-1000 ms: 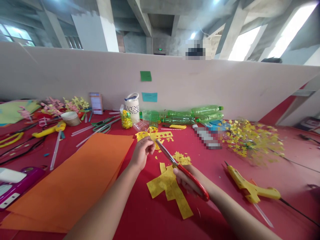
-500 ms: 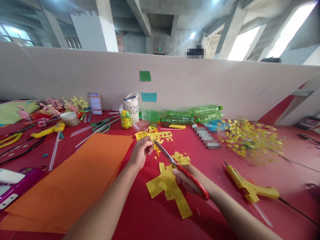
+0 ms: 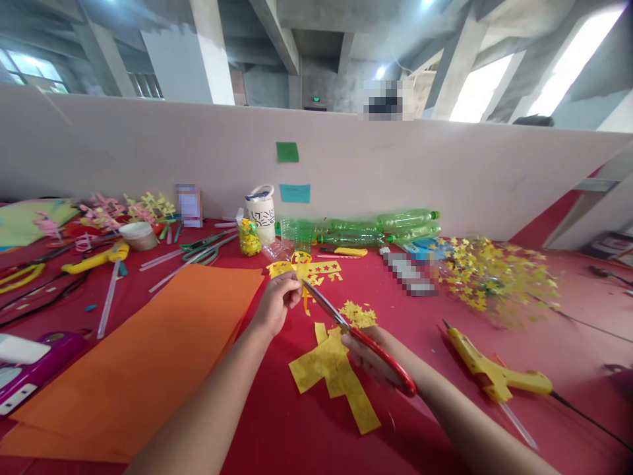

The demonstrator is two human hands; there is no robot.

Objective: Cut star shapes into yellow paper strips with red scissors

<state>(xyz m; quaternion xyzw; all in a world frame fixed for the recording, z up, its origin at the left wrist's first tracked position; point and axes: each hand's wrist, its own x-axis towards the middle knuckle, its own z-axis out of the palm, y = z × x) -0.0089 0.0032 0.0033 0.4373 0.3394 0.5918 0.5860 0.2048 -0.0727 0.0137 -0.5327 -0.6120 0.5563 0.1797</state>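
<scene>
My left hand is closed in a pinch on a small piece of yellow paper held above the red table. My right hand grips red-handled scissors, whose blades point up and left to the yellow piece at my left fingertips. Under the scissors lie yellow paper scraps and a small heap of cut yellow stars. A yellow sheet with star cut-outs lies just beyond my left hand.
A large orange paper sheet covers the table's left. A yellow glue gun lies at right, with a spray of yellow stars behind it. Green plastic bottles, a white cup, straws and paper flowers line the back wall.
The yellow piece now hangs lower from my left fingertips, and the scissor blades have shifted slightly along it. My arms stay almost where they were.
</scene>
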